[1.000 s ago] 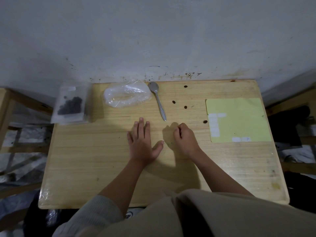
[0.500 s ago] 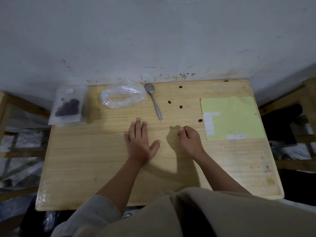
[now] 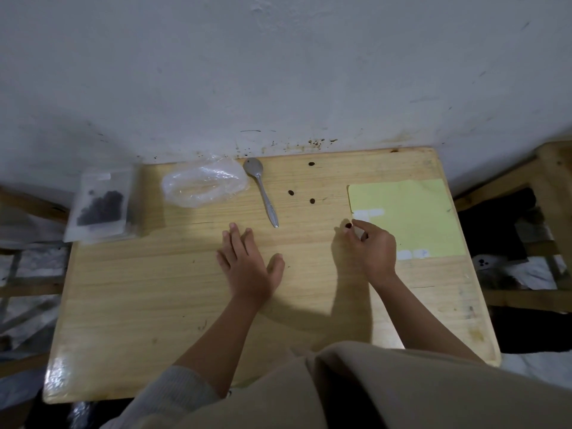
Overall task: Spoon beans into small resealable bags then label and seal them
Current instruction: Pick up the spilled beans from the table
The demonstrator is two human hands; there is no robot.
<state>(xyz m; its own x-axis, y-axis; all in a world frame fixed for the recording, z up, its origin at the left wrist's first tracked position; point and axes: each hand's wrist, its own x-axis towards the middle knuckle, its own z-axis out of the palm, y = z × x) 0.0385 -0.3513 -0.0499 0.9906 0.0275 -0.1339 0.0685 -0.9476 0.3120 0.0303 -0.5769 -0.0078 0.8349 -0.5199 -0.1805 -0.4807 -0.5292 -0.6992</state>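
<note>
My left hand [image 3: 247, 264] lies flat on the wooden table [image 3: 148, 292], fingers straight. Further right, my right hand [image 3: 371, 249] has its fingers curled, and thumb and forefinger pinch a dark bean [image 3: 348, 225] by the left edge of the yellow label sheet [image 3: 411, 212]. Three more loose beans [image 3: 290, 192] lie between the sheet and a metal spoon [image 3: 263, 190]. A crumpled clear plastic bag [image 3: 204, 184] sits left of the spoon. At the table's far left corner lies a small resealable bag [image 3: 99, 205] with dark beans inside.
The table's back edge meets a grey wall [image 3: 278, 72]. Wooden frames stand at the left [image 3: 28, 205] and at the right [image 3: 554, 181] of the table. White labels [image 3: 411, 253] remain on the yellow sheet. My beige clothing [image 3: 371, 391] covers the near edge.
My right hand has moved right and away from me, from the table's middle to the bean by the yellow sheet. The left hand has stayed flat in place.
</note>
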